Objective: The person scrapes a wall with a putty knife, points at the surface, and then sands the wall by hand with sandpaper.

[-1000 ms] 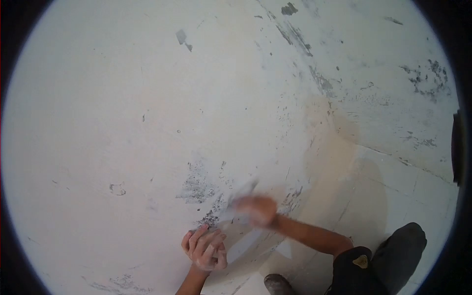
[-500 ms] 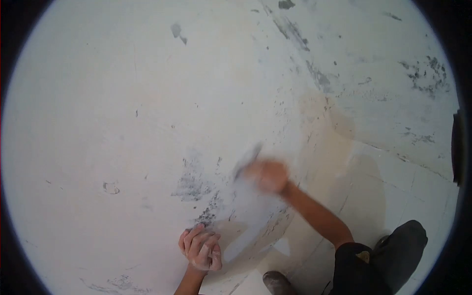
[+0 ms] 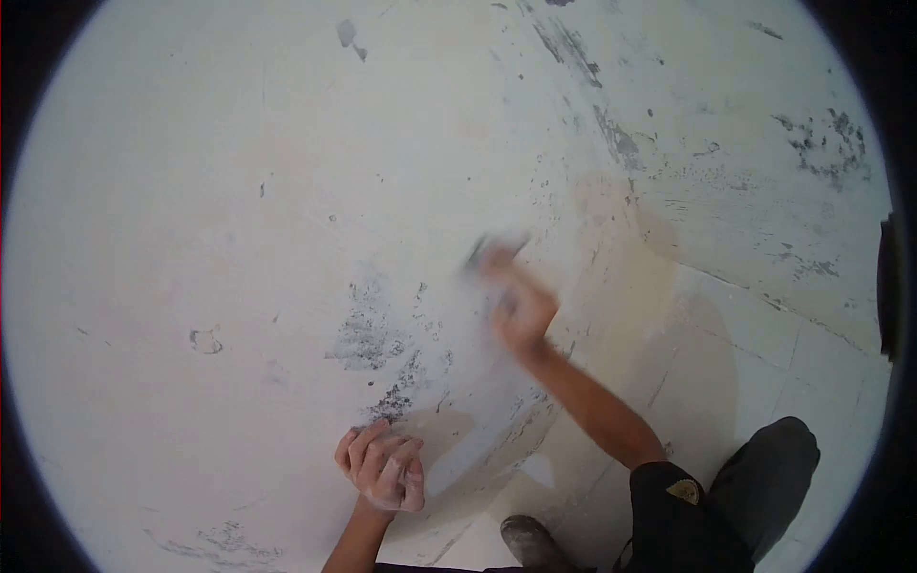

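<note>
My right hand [image 3: 522, 310] is closed around a flat, dark-edged scraper [image 3: 497, 250], its outline smeared by motion. The scraper is against the whitish, patchy wall [image 3: 287, 143], and a finger reaches forward along it. Lower down, my left hand [image 3: 382, 465] is curled with the fingers folded in, dusted with white powder. It is close to a dark speckled patch [image 3: 390, 399] on the wall; what its fingers hold, if anything, is hidden.
Grey scuffs [image 3: 616, 138] and bare spots mark the surface at the upper right. Pale floor tiles [image 3: 764, 353] lie at the lower right. My dark trouser leg [image 3: 769, 477] and a shoe [image 3: 535, 542] stand near the wall's foot. A dark object [image 3: 888, 286] shows at the right edge.
My right hand has turned and the scraper has moved upward and slightly right. The left hand keeps its curled shape, slightly lower left in view. The whole view has shifted a little.
</note>
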The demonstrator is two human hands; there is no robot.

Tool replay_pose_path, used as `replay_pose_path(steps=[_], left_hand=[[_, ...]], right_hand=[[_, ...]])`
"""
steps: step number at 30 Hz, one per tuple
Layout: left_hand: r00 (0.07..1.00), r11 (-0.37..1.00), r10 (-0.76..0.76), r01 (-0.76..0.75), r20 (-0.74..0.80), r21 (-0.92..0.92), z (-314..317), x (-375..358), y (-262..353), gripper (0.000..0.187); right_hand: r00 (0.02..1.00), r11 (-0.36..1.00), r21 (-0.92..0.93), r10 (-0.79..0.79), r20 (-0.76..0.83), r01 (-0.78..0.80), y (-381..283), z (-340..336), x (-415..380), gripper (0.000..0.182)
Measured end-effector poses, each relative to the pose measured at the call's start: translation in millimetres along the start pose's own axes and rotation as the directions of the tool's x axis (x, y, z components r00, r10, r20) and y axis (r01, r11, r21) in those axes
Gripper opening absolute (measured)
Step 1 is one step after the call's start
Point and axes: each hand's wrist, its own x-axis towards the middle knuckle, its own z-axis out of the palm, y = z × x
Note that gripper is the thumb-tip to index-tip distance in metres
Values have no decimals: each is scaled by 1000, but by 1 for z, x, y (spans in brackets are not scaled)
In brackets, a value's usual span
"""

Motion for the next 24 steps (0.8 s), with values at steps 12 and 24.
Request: replay_pose_path(steps=[12, 24], left_hand=[[1000, 1000, -9, 9, 4, 18, 0, 0, 0, 18], [999, 999, -11, 10, 30, 36, -3, 3, 2, 17]], right_hand=[[999, 991, 134, 17, -28, -13, -16, 2, -8, 22], [992, 990, 144, -27, 122, 9, -18, 0, -25, 21]])
